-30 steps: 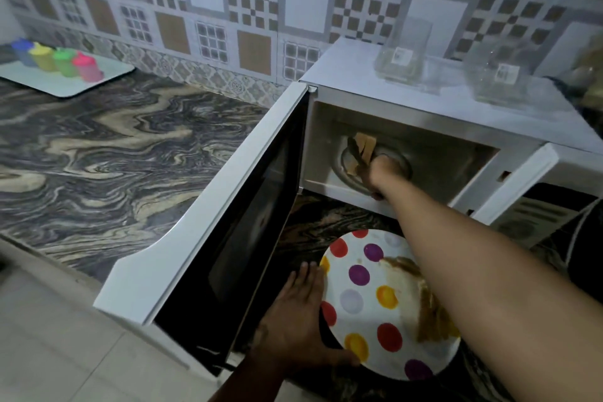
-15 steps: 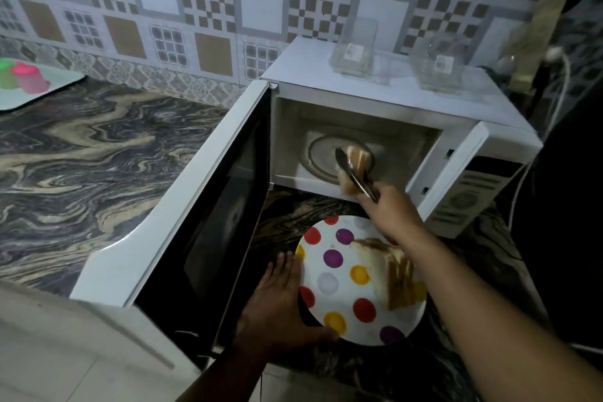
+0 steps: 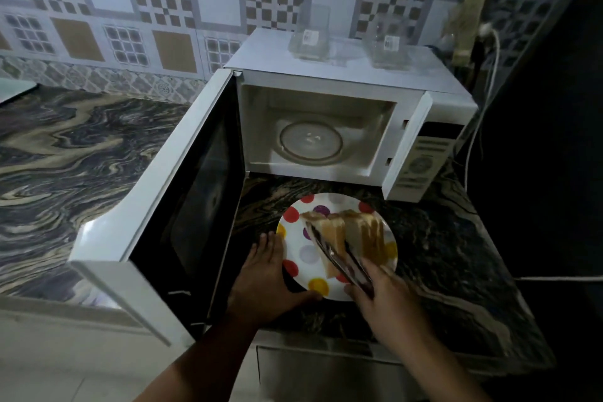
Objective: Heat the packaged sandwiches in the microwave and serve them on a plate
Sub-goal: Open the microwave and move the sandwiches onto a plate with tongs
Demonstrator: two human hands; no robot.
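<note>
- Two hands work at a polka-dot plate point(image 3: 301, 254) on a dark, swirl-veined stone counter point(image 3: 81, 153) – the plate sits just in front of an open white microwave point(image 3: 326, 75).
- Left hand point(image 3: 266, 274) lies flat on the counter against the plate's left rim, fingers straight and close together, thumb stretched along the near edge.
- Right hand point(image 3: 383, 300) has its fingers curled round metal tongs point(image 3: 339, 258), which reach over the plate and pinch a sandwich point(image 3: 332, 232).
- That sandwich rests beside a second sandwich point(image 3: 368, 235) on the right half of the plate; the two touch, both showing pale bread with browned edges.
- Microwave door point(image 3: 169, 199) swings wide to the left, its dark window facing the plate; inside, the glass turntable point(image 3: 310, 140) is bare.
- Control panel point(image 3: 421, 160) sits at the oven's right; two clear glass containers point(image 3: 310, 39) with small labels stand on its top.
- Wall behind is tiled in a patchwork of checks, grids and brown squares point(image 3: 163, 10).
- White cable point(image 3: 483, 108) hangs from a plug at the right – the room there falls into deep shadow.
- Counter's marbled pattern runs lighter to the left, darker under the plate; a pale tiled floor shows below its edge.
</note>
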